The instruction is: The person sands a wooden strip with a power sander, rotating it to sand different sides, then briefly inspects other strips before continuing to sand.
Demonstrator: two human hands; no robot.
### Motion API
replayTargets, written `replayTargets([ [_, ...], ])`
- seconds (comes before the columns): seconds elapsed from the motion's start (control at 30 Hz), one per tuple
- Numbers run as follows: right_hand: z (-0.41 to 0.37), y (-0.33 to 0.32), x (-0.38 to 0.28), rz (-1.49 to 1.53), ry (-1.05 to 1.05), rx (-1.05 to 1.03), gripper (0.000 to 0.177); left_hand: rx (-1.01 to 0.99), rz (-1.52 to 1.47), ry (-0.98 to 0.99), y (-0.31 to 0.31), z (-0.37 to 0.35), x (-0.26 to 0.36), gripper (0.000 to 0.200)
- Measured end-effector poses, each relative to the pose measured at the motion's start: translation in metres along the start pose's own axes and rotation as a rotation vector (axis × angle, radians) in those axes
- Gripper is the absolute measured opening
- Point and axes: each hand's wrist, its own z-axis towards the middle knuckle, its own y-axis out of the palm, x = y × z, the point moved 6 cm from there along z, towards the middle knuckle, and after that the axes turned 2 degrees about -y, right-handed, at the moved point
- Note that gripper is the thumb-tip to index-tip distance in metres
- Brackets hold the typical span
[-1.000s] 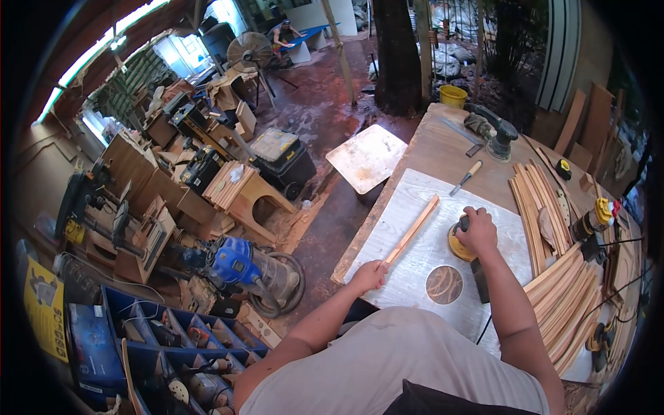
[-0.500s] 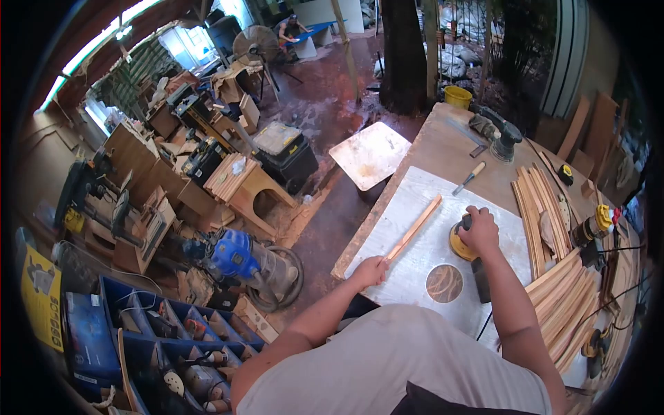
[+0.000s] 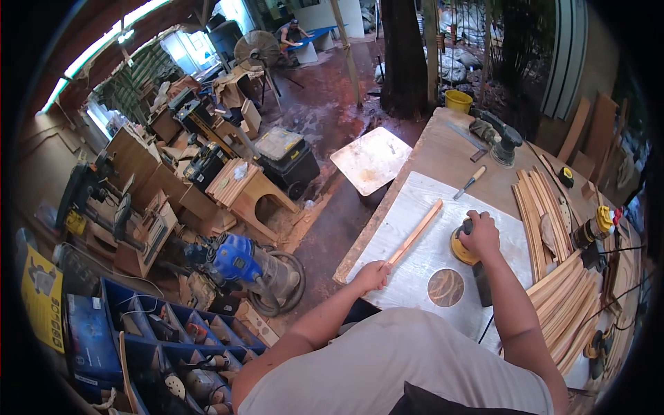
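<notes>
Gripping as before: left fingers round wooden strip, right fingers round sander.

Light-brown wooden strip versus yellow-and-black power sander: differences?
The wooden strip is long, thin and light brown; the power sander is compact, yellow and black. The left hand grips the strip's near end; the right hand grips the sander's top. Both are over the silver-grey board.

A woodworking workshop: a yellow sander, wooden strips and a chisel lie on the tabletop, and a blue vacuum stands on the floor.
</notes>
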Motion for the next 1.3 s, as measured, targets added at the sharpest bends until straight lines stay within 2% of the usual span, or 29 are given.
replayTargets([
  [1.3,-0.0016,-0.0045,-0.0017,0.016,0.005,0.006,0.055,0.003,-0.038,-0.024,0.0013,-0.0014,-0.0005,0.041],
])
